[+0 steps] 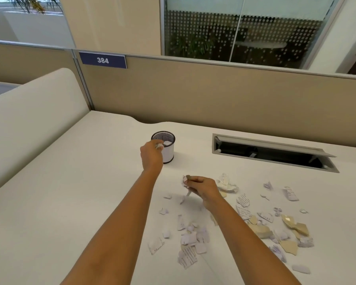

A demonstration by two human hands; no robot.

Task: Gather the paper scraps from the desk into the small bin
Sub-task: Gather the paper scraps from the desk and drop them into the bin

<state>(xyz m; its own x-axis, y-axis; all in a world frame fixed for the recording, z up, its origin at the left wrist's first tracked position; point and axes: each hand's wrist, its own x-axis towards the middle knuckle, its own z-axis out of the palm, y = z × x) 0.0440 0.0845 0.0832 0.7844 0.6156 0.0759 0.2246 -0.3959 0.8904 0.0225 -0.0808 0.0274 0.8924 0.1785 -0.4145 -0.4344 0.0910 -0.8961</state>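
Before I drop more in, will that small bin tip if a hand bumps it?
Possibly: the small bin looks taller than wide, so a rim knock could tip it. Holding only paper, it is likely light and may slide.

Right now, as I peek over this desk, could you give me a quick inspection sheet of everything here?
Surface: white desk, littered with paper on its near right part.
Job's things: small bin upright, some white paper inside; paper scraps, white printed and tan, scattered around the arms; a crumpled sheet beside the right hand.
Clutter: nothing seen.
Hands: left hand holds one scrap at the bin's rim; right hand pinches another.
Cables: nothing seen; the desk hatch stands open, dark inside.
Surroundings: beige partition with a sign reading 384; window behind.
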